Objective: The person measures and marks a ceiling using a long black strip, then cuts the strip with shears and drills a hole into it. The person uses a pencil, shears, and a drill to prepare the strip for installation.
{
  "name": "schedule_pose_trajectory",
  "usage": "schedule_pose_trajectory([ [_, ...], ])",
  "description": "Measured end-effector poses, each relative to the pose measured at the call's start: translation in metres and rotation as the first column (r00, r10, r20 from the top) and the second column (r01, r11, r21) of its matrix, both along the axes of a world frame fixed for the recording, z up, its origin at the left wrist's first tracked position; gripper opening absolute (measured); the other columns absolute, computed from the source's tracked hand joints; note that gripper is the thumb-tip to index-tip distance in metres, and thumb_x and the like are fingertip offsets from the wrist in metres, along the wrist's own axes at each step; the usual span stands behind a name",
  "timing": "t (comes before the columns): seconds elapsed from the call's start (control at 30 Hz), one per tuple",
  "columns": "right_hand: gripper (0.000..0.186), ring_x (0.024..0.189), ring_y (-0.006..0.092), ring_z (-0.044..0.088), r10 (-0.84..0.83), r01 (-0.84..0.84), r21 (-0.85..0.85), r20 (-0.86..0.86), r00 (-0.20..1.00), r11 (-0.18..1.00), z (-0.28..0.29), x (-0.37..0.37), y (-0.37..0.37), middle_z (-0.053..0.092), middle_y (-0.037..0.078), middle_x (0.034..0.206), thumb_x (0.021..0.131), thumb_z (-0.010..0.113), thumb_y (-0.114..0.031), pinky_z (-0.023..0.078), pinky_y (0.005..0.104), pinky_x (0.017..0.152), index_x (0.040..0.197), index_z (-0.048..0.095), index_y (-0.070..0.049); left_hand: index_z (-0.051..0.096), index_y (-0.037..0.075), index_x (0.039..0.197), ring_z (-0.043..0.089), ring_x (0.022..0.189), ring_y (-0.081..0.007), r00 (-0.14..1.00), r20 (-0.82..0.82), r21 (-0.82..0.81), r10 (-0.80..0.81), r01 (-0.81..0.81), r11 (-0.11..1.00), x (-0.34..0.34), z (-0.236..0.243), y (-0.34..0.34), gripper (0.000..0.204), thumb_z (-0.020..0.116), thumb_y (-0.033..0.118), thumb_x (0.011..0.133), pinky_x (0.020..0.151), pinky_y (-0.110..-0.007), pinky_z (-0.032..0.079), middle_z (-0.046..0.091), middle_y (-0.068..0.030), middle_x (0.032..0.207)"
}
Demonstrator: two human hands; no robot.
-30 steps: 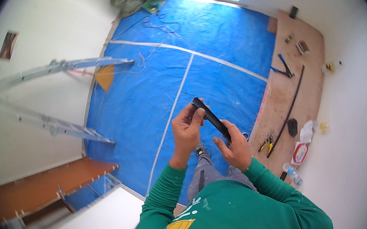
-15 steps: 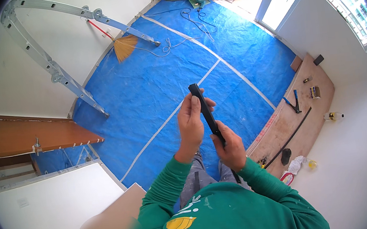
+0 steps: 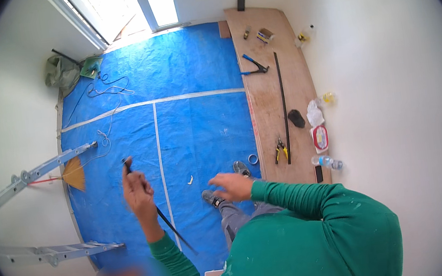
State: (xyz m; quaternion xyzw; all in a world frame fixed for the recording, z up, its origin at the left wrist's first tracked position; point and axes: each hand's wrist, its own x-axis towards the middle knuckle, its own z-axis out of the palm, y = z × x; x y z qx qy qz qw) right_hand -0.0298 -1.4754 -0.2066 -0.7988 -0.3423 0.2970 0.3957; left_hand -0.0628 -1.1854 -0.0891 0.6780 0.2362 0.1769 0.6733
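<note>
My left hand (image 3: 137,190) is closed around a long thin black strip (image 3: 170,226), which runs from above the fist down and to the right over the blue tarp (image 3: 190,70). My right hand (image 3: 231,186) hovers apart from the strip with fingers spread and nothing in it, above my shoes (image 3: 210,196). Both arms wear green sleeves.
A wooden board (image 3: 265,94) lies along the right wall carrying another long black strip (image 3: 282,103), blue-handled cutters (image 3: 252,67), yellow pliers (image 3: 280,150), a tape roll (image 3: 253,159), bottles and small items. An aluminium ladder (image 3: 32,175) and a broom (image 3: 74,174) lie at left. A cable (image 3: 105,91) and green bag (image 3: 61,72) sit by the doorway.
My right hand has let go of the black strip and moved off to the right. The left hand alone keeps it, lowered to the left. My view has swung round the room.
</note>
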Motion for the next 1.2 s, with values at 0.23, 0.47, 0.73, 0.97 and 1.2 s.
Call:
schedule_pose_trajectory([
  [0.23, 0.045, 0.113, 0.0416, 0.073, -0.566, 0.401, -0.585, -0.122, 0.815, 0.705, -0.159, 0.006, -0.202, 0.077, 0.022, 0.119, 0.088, 0.078, -0.036, 0.058, 0.0489, 0.1, 0.121, 0.077, -0.005, 0.062, -0.004, 0.145, 0.055, 0.067, -0.0143, 0.813, -0.423, 0.271, -0.399, 0.534, 0.801, 0.067, -0.054, -0.087, 0.049, 0.049, 0.033, 0.117, 0.062, -0.034, 0.046, 0.06, -0.0066, 0.08],
  [0.47, 0.034, 0.095, 0.0353, 0.078, -0.693, 0.433, -0.719, -0.094, 0.715, 0.544, -0.253, -0.011, -0.347, 0.08, 0.02, 0.102, 0.089, 0.077, -0.03, 0.063, 0.046, 0.087, 0.109, 0.082, -0.004, 0.067, -0.003, 0.14, 0.062, 0.07, -0.017, 0.722, -0.631, 0.317, -0.285, 0.575, 0.754, 0.065, -0.115, -0.124, 0.045, 0.05, 0.031, 0.116, 0.063, -0.036, 0.049, 0.063, -0.0103, 0.076],
  [0.73, 0.034, 0.066, 0.0306, 0.075, -0.906, 0.494, -0.774, -0.243, 0.348, 0.397, -0.262, 0.139, -0.316, 0.075, 0.02, 0.074, 0.094, 0.071, -0.03, 0.061, 0.0438, 0.062, 0.092, 0.08, 0.002, 0.061, -0.002, 0.131, 0.061, 0.06, -0.0159, 0.687, -0.681, 0.18, -0.252, 0.491, 0.853, 0.111, -0.124, -0.086, 0.032, 0.048, 0.022, 0.115, 0.055, -0.039, 0.048, 0.062, -0.0066, 0.072],
  [0.97, 0.037, 0.109, 0.0409, 0.075, -0.867, 0.578, -0.685, -0.164, 0.47, 0.443, -0.28, 0.262, -0.212, 0.078, 0.023, 0.112, 0.094, 0.068, -0.038, 0.059, 0.0499, 0.096, 0.105, 0.083, -0.006, 0.062, -0.001, 0.127, 0.067, 0.058, -0.0197, 0.584, -0.766, 0.196, -0.268, 0.61, 0.768, 0.235, -0.179, -0.019, 0.028, 0.052, 0.02, 0.112, 0.053, -0.039, 0.052, 0.069, -0.0115, 0.074],
  [1.2, 0.054, 0.117, 0.0453, 0.072, -0.933, 0.451, -0.866, -0.049, 0.357, 0.217, -0.318, 0.257, -0.224, 0.076, 0.026, 0.122, 0.095, 0.066, -0.049, 0.056, 0.0551, 0.1, 0.116, 0.08, -0.002, 0.067, 0.0, 0.131, 0.071, 0.059, -0.0214, 0.481, -0.779, 0.079, -0.402, 0.711, 0.698, 0.432, -0.189, -0.016, 0.033, 0.055, 0.022, 0.111, 0.055, -0.04, 0.055, 0.071, -0.0126, 0.076],
])
